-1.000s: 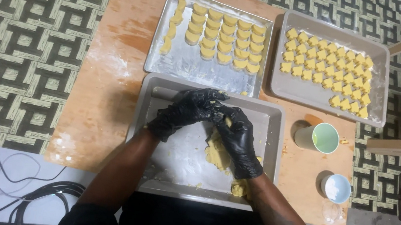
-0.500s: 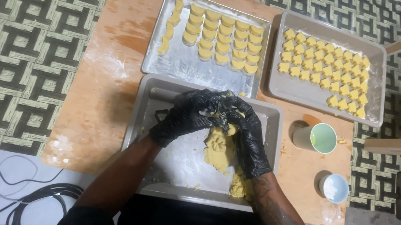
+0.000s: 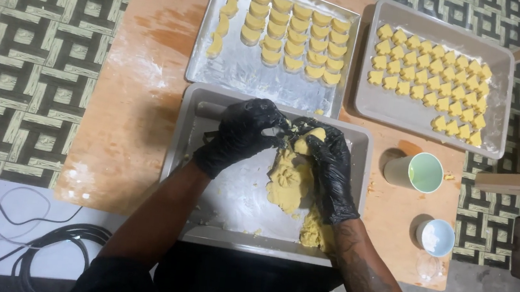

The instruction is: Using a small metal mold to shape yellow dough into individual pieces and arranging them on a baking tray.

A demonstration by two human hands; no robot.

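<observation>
Both of my hands wear black gloves and work over a grey metal tray [image 3: 213, 225] close to me. My left hand [image 3: 242, 134] and my right hand [image 3: 329, 163] meet around a small yellow dough piece [image 3: 307, 139], pinching it between the fingertips. Under them lies a lump of yellow dough [image 3: 287, 182], flattened and pressed with shapes, and more dough [image 3: 315, 230] sits near the tray's front edge. A rolling pin [image 3: 209, 110] lies at the tray's back, partly hidden by my left hand.
Two trays stand behind on the wooden board [image 3: 127, 119]: a shiny tray [image 3: 241, 76] with rows of round yellow pieces and a grey tray [image 3: 399, 112] with rows of small shaped pieces. A green cup [image 3: 423, 172] and a small white cup [image 3: 436, 237] stand to the right. Cables [image 3: 37, 245] lie at left.
My hands have shifted slightly while working the small dough piece together; the piece now shows between the fingertips. Trays and cups have not moved.
</observation>
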